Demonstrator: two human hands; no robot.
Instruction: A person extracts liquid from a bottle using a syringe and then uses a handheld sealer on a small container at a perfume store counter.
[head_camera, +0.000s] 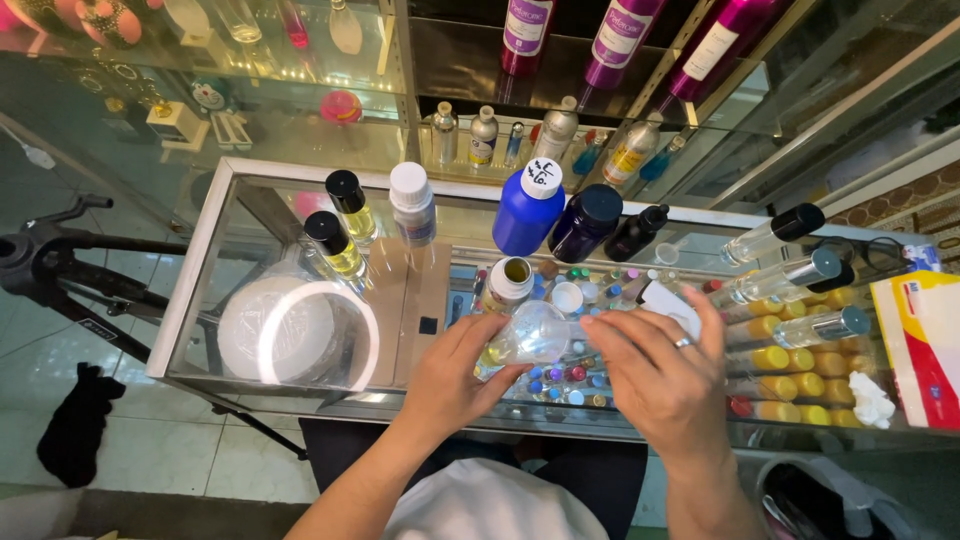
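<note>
Both hands on clear plastic beaker, tipped sideways above glass counter: left hand grip clenched round its base, right hand fingers pinching rim. Open bottle just behind beaker; bottles crowd behind and right of it, free room only left of beaker by white disc.

On the glass counter stand two black-capped bottles of yellow liquid, one blue bottle and three clear tubes.

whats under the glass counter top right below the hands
Under the glass counter, small bottles with coloured caps and yellow-capped vials lie in rows. The left hand and right hand cover whatever lies directly beneath them.
</note>
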